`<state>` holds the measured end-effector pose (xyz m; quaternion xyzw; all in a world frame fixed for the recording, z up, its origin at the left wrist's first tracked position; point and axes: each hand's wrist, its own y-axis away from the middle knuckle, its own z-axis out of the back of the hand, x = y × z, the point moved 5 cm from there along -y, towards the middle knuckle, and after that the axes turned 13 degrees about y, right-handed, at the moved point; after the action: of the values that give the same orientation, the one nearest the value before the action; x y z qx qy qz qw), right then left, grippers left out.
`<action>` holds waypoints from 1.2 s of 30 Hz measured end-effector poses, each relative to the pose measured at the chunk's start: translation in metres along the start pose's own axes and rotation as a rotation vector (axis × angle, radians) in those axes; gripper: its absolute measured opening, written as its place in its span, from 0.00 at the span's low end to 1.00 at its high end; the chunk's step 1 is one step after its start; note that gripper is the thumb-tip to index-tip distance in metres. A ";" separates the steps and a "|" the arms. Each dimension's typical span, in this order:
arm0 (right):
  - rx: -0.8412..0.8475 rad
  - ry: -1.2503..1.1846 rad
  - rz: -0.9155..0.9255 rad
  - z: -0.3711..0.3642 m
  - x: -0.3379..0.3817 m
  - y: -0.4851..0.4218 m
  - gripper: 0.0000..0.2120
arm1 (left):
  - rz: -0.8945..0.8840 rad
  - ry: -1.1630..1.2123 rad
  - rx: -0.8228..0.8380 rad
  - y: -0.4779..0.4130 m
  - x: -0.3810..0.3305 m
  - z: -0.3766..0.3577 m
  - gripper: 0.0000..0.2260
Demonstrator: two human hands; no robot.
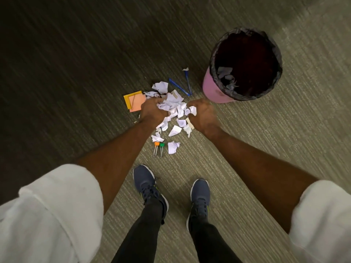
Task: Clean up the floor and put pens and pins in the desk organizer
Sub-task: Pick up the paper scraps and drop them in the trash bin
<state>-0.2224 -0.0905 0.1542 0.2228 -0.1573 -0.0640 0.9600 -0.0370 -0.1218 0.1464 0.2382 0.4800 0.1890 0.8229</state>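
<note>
Paper scraps (pixel 173 103), white and crumpled, lie in a loose pile on the carpet (pixel 247 149) at the centre of the frame. The left hand (pixel 152 111) is at the left edge of the pile, fingers curled into the paper and gripping a bunch of it. The right hand (pixel 202 116) is at the right edge, fingers likewise curled round several scraps. Two blue pens (pixel 179 87) lie just above the pile, their lower tips close together. Two pins (pixel 156 143), one orange-headed and one green-headed, lie side by side below the pile. Orange sticky notes (pixel 133 101) lie left of the pile, touching it. A pink bin (pixel 210 88) with a black liner stands at upper right, with some paper inside. Two dark blue shoes (pixel 144 183) stand at lower centre.
</note>
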 end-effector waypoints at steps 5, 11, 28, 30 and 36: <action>-0.019 -0.056 0.024 -0.014 0.023 -0.009 0.17 | 0.054 0.033 -0.014 -0.013 0.032 0.021 0.23; 0.038 -0.014 0.120 -0.053 0.035 -0.029 0.19 | 0.069 -0.032 -0.039 -0.034 0.074 0.019 0.25; 0.178 0.477 0.542 -0.245 0.029 -0.107 0.40 | 0.098 -0.293 -0.084 -0.106 0.233 -0.065 0.50; 0.166 0.528 0.525 -0.257 0.030 -0.117 0.44 | 0.080 -0.305 -0.114 -0.111 0.240 -0.071 0.47; 0.120 0.600 0.502 -0.268 0.029 -0.129 0.41 | -0.065 -0.341 -0.197 -0.116 0.230 -0.082 0.31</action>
<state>-0.1134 -0.1017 -0.1242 0.2420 0.0769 0.2500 0.9344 0.0079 -0.0750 -0.1157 0.1695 0.3205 0.1655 0.9172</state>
